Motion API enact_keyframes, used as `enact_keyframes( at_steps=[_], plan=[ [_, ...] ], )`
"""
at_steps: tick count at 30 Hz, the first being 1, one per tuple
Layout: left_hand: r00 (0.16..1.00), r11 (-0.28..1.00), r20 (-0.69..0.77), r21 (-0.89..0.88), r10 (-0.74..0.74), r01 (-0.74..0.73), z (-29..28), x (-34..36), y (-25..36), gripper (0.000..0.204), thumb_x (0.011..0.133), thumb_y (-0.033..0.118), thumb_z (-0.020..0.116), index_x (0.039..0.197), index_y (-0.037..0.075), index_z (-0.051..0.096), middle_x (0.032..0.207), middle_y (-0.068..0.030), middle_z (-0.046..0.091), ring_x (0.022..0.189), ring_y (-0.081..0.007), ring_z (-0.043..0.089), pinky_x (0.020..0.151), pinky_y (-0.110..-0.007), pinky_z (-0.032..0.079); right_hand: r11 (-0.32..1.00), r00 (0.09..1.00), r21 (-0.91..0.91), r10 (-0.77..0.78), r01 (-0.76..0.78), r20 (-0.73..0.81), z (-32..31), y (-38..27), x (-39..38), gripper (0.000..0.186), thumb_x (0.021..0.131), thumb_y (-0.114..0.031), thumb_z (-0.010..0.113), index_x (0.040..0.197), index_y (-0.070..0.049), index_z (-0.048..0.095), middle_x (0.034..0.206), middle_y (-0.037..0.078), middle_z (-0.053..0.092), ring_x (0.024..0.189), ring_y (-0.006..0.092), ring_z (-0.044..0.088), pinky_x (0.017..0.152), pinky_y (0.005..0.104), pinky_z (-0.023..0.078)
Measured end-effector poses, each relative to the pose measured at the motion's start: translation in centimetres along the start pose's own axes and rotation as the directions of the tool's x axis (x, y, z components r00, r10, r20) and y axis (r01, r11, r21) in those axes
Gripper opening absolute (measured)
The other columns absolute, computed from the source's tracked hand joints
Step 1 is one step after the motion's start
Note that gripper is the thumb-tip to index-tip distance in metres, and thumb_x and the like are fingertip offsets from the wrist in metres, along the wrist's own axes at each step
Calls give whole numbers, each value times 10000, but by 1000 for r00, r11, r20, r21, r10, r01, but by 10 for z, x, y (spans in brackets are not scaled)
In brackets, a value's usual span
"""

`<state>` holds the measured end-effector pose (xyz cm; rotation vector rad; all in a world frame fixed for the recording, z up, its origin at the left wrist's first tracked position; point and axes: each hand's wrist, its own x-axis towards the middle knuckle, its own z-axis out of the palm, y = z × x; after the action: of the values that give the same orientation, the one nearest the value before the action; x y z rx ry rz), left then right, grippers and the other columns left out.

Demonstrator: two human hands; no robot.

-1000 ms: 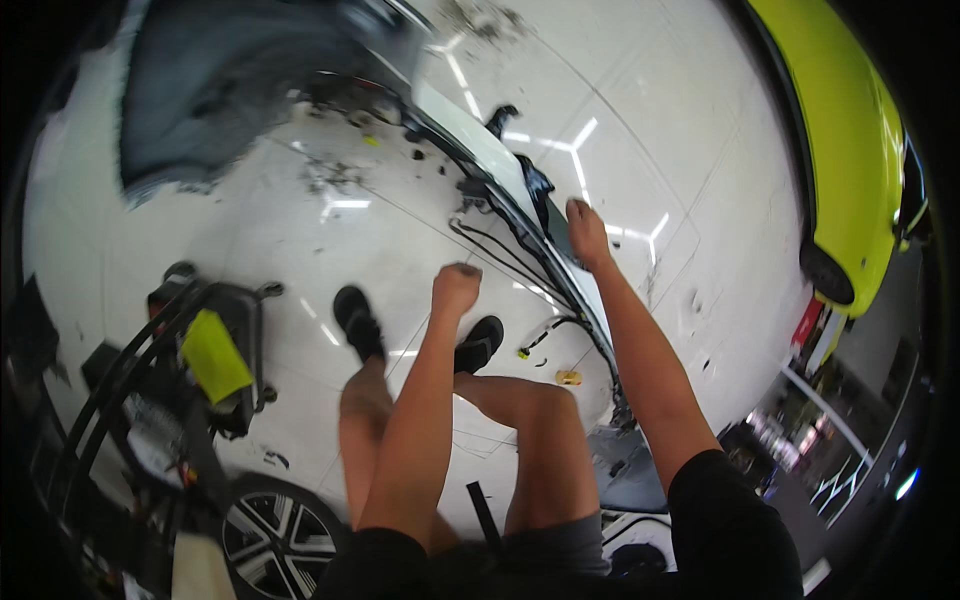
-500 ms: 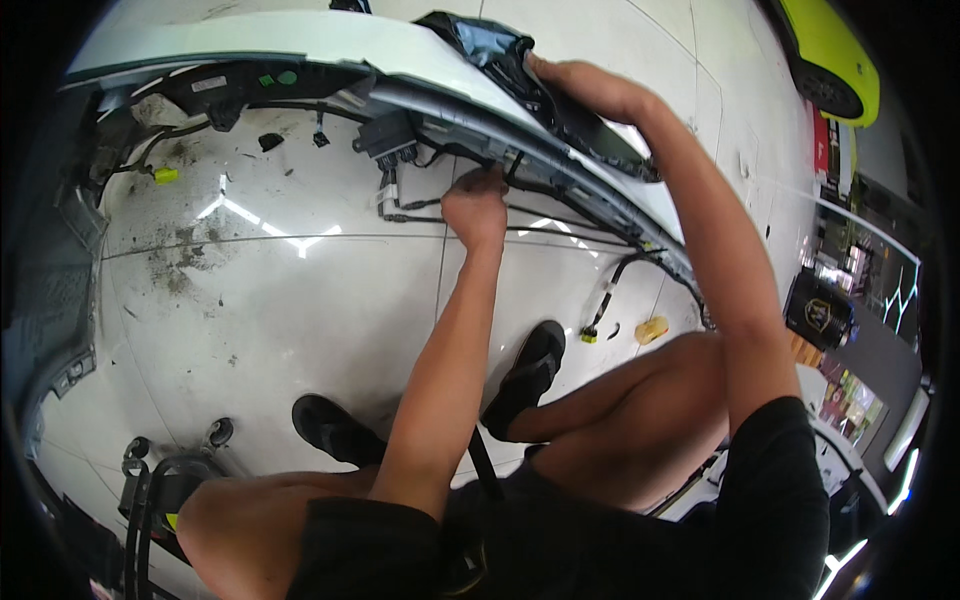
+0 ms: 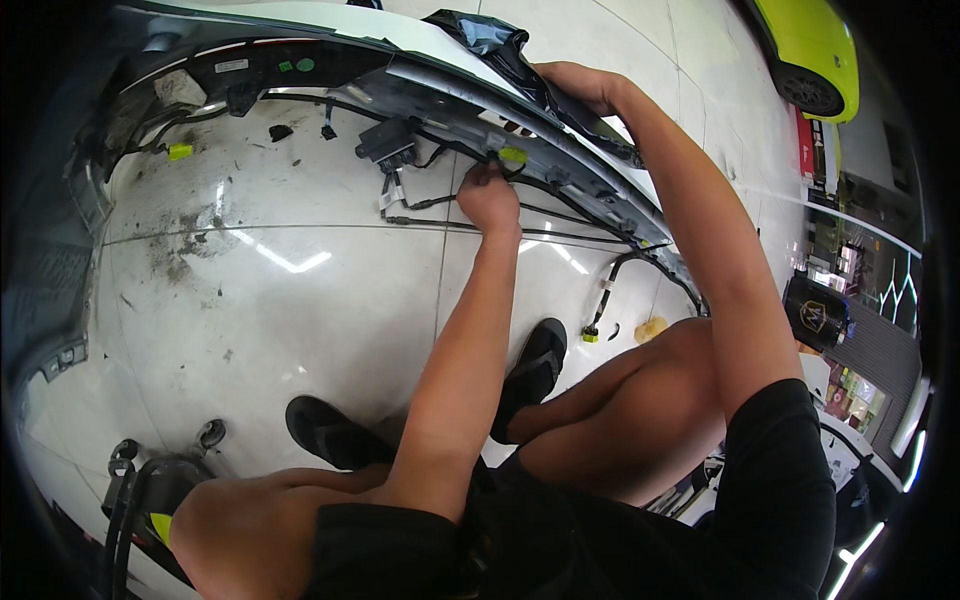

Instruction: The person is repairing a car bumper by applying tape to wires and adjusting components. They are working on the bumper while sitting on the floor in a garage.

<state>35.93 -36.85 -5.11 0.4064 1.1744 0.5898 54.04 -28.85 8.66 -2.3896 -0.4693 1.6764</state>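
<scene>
A pale car bumper (image 3: 440, 48) arches across the far side, its dark inner face toward me. Wiring harness (image 3: 560, 203) runs along that inner face, and a black box-shaped module (image 3: 388, 142) with plugged cables hangs from it. My left hand (image 3: 490, 198) is closed at the harness, just beneath a yellow-green connector (image 3: 513, 155); its fingers hide what they pinch. Over the bumper's far edge reaches my right hand (image 3: 590, 88), gripping it beside a black trim piece (image 3: 585, 120). Its fingertips show through an opening in the bumper.
On the tiled floor are dirt marks, small black scraps (image 3: 280, 132) and a yellowish lump (image 3: 651, 330). A cable end with a yellow-green plug (image 3: 591, 334) lies near my right foot. A wheeled stool (image 3: 165, 480) stands at lower left; a bright green car (image 3: 810, 55) stands at far right.
The bumper has tipped so more of its inner face shows. The yellow-green connector above my left hand has come into sight. My right hand's fingertips now show through the opening.
</scene>
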Motion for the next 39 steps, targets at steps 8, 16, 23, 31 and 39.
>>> enact_keyframes(
  at_steps=[8, 16, 23, 31, 39],
  plan=[
    [999, 993, -17, 107, 42, -40, 6, -7, -4, 189, 999, 31, 590, 1121, -74, 687, 989, -115, 715, 861, -191, 655, 771, -313, 520, 999, 998, 20, 35, -36, 61, -14, 20, 14, 499, 1020, -611, 472, 1067, -176, 712, 872, 2, 708, 658, 110, 606, 608, 300, 476],
    [965, 949, -64, 208, 256, -238, 1, 14, -20, 172, 971, 34, 614, 1061, -96, 684, 944, -135, 727, 810, -215, 659, 736, -346, 497, 1000, 1000, 24, -17, 16, 8, -1, 0, 6, 429, 1035, -453, 467, 1006, -117, 732, 822, 26, 759, 583, 104, 670, 524, 273, 541],
    [953, 903, -54, 337, 299, -264, 9, -5, 0, 188, 930, 123, 707, 908, -64, 704, 815, -174, 713, 714, -253, 655, 686, -361, 487, 997, 999, 62, 43, -43, 7, -5, 14, 22, 407, 1025, -473, 471, 1001, -157, 726, 777, -15, 728, 531, 102, 610, 503, 281, 480],
    [983, 985, -155, 152, 103, -79, 12, 2, 15, 211, 942, 93, 702, 1035, -96, 717, 962, -171, 752, 840, -233, 694, 779, -349, 522, 993, 999, 114, 19, -24, 45, -4, 13, 33, 427, 1024, -485, 466, 986, -145, 720, 781, -2, 727, 542, 105, 620, 501, 294, 493],
    [963, 989, -227, 63, 147, -136, 12, 22, 5, 157, 894, 50, 732, 979, -83, 732, 929, -204, 760, 847, -306, 730, 777, -391, 539, 1000, 1000, 8, 13, -13, -3, 1, 0, 32, 449, 1008, -513, 468, 982, -134, 708, 779, 13, 708, 556, 112, 615, 502, 295, 483]
  ],
)
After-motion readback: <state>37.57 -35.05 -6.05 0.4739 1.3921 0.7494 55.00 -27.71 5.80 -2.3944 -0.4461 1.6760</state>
